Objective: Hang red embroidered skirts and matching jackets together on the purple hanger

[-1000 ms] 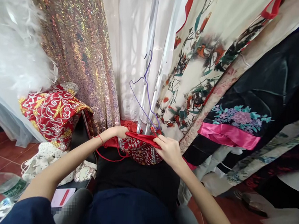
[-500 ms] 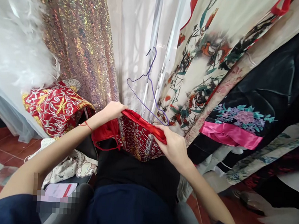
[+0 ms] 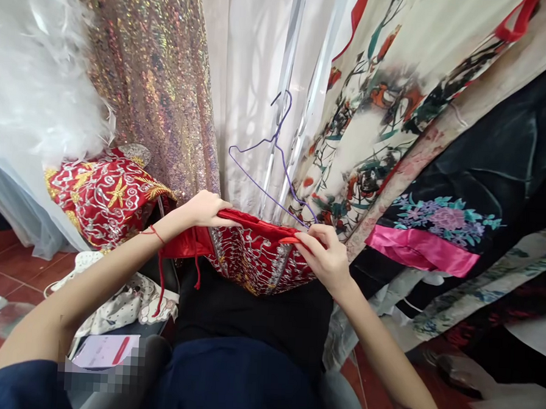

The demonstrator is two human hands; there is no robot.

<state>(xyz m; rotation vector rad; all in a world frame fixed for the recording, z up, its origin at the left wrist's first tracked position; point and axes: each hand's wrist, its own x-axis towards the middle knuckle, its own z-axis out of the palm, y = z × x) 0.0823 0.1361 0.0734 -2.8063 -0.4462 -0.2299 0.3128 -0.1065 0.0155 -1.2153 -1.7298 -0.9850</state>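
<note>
A red garment (image 3: 252,255) with silver and gold embroidery and a plain red lining lies over my lap, its upper edge held up. My left hand (image 3: 206,209) is closed on the left part of that edge. At the right end my right hand (image 3: 328,254) pinches the same edge, a bit of red fabric showing at the fingertips. Red cords (image 3: 161,284) dangle below my left wrist. Just beyond the garment is a purple wire hanger (image 3: 280,145), its lower right corner close to my right hand; whether it touches the cloth I cannot tell.
Another red embroidered piece (image 3: 113,199) sits at the left, beneath white feathery fabric (image 3: 37,64). A sequined dress (image 3: 155,82), a floral-print garment (image 3: 373,112) and a dark pink-trimmed one (image 3: 476,178) hang around. Lower left are a phone (image 3: 105,351), dotted cloth (image 3: 116,303) and a bottle (image 3: 6,315).
The garment's upper edge has been flattened, showing more embroidery. My right hand has shifted slightly right and changed its grip. The red cords now hang down at the left.
</note>
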